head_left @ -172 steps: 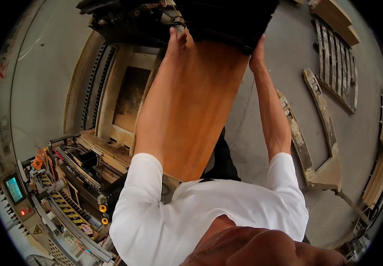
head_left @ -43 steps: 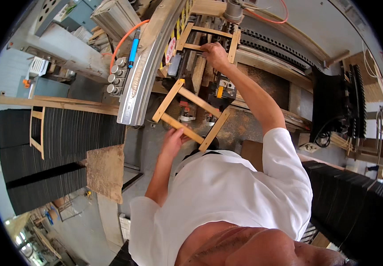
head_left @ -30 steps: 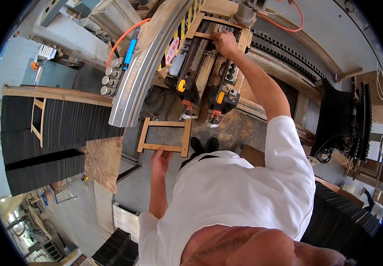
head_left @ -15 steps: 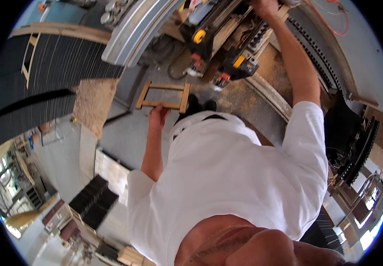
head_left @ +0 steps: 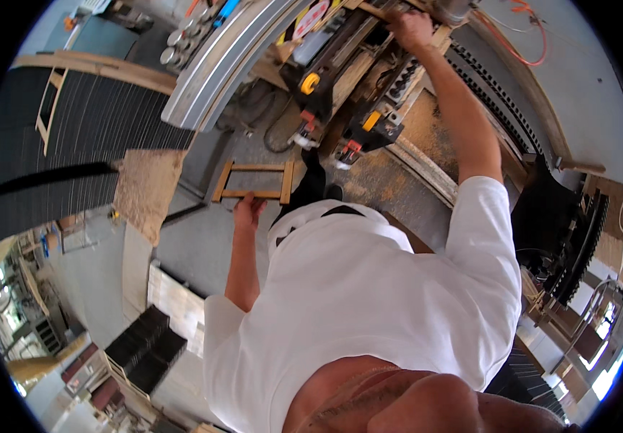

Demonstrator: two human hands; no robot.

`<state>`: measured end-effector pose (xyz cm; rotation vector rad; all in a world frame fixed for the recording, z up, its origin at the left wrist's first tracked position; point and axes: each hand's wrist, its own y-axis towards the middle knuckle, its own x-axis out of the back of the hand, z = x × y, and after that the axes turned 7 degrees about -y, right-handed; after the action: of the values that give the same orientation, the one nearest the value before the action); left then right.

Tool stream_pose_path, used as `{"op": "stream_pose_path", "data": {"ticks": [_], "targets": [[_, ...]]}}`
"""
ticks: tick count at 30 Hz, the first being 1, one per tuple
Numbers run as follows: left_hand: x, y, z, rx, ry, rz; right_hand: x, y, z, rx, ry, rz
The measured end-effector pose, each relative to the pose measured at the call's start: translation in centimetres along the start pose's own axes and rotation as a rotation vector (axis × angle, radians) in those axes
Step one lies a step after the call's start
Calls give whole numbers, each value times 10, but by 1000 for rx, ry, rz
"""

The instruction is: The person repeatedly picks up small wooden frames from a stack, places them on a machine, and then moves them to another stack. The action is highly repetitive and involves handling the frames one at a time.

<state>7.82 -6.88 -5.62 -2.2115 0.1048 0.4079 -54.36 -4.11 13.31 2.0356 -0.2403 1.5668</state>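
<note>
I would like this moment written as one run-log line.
left hand: holds wooden frame by near side | right hand: at wooden rail on machine | right grip: unclear

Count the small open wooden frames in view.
3. One wooden frame is in the left hand, one by the black stack, one at the right hand, cut off by the picture's upper edge. Others may be hidden.

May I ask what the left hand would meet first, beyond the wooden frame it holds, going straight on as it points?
Past the wooden frame, the left hand would probably meet the dark hoses beside the silver rail, though depth is unclear.
</note>
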Motion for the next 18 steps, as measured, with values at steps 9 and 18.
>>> {"op": "stream_pose_path", "data": {"ticks": [9,18], "targets": [[-15,-9,-7,-51,44,6,-21,-1,8,31,23,-10],[36,-32,-32,-186,67,-34,-13,-2,12,57,151,-39]]}}
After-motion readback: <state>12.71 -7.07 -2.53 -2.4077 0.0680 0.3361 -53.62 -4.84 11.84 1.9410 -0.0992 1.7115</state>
